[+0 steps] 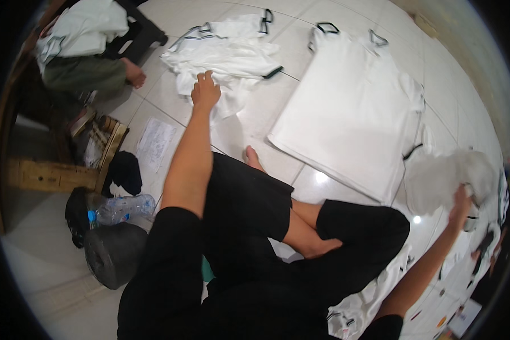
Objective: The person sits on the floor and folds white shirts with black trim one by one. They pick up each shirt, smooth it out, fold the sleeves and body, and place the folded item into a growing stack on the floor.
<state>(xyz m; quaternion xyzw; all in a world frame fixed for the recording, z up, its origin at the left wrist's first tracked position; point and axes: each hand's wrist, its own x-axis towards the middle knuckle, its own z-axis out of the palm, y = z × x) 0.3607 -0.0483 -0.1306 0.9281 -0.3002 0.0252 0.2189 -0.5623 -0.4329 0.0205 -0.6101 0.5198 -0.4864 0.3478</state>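
My left hand (206, 90) reaches forward over a rumpled pile of white shirts (229, 57) with dark trim, its fingers at the cloth; whether they grip it is unclear. Out to the right, my right hand (462, 203) is closed on a blurred white garment (437, 180), which hangs or lies beyond it. Between the two, a white shirt (344, 110) with dark-edged sleeves is spread flat on the tiled floor. Another white garment (357, 310) lies by my right knee.
Another person's leg (85, 74) and a dark stool (140, 34) are at upper left. Nearer on the left stand a wooden frame (59, 176), a plastic bottle (125, 208), a dark roll (114, 255), black cloth (125, 172) and a sheet of paper (156, 142). A wall runs along the upper right.
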